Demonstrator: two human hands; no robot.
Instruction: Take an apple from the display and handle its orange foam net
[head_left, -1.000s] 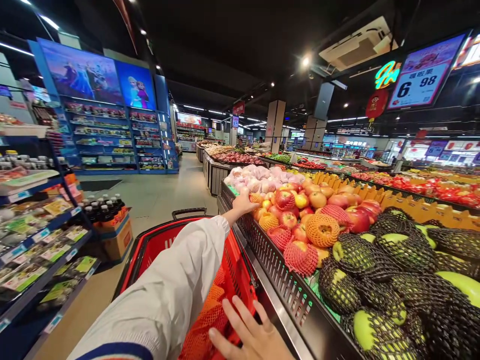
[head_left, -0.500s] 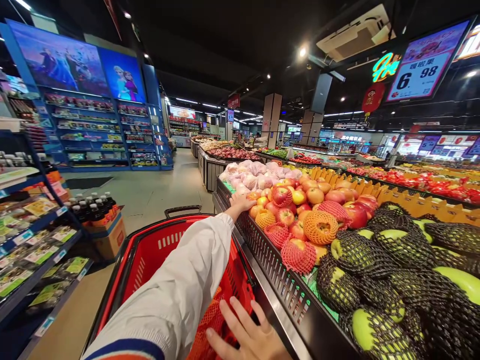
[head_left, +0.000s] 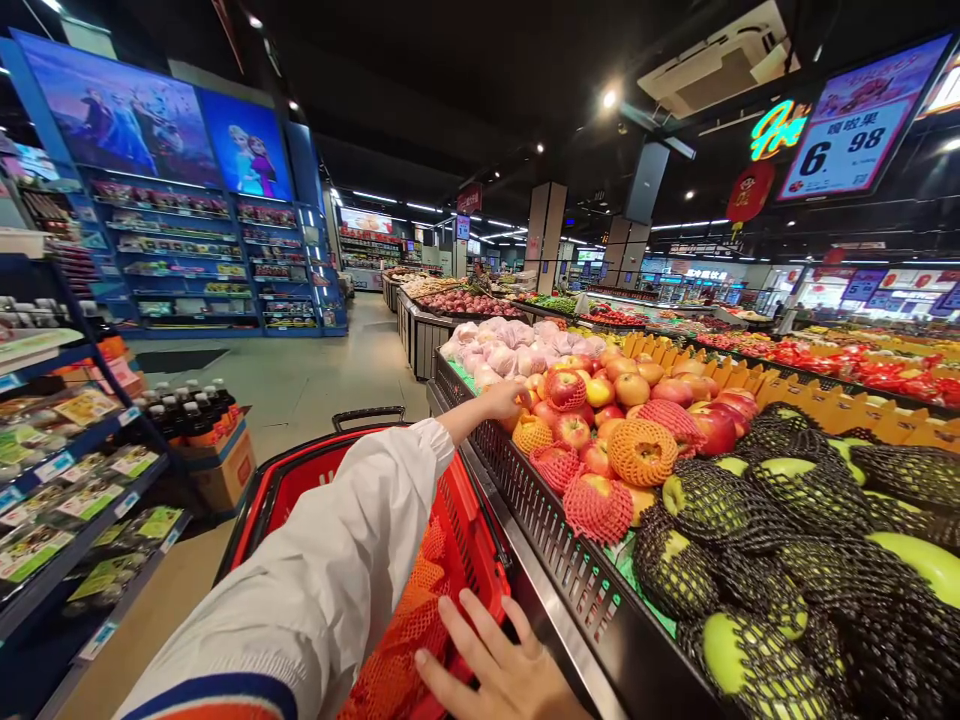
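Note:
My left hand point(head_left: 504, 400), at the end of a white sleeve, reaches over the rim of the black display crate point(head_left: 559, 545). Its fingers curl around an apple point(head_left: 519, 398) at the pile's left edge; most of that fruit is hidden by the hand. Beside it lie loose apples point(head_left: 572, 430) and others in pink or orange foam nets. My right hand point(head_left: 502, 665) is low in the view, fingers spread and holding nothing, above the right side of a red shopping basket point(head_left: 480, 540). Orange netting point(head_left: 412, 620) lies inside the basket, partly covered by my left sleeve.
Pale pink fruit point(head_left: 502, 345) is heaped behind the apples. Green fruit in black nets point(head_left: 750, 510) fills the right. Shelves with packages point(head_left: 82, 500) and a carton of dark bottles point(head_left: 199, 415) stand left. An aisle floor point(head_left: 315, 375) runs ahead between them.
My left hand has moved slightly right, further into the apples, and its fingers have curled in. The left sleeve has shifted down and left, showing more orange netting. My right hand stays nearly still.

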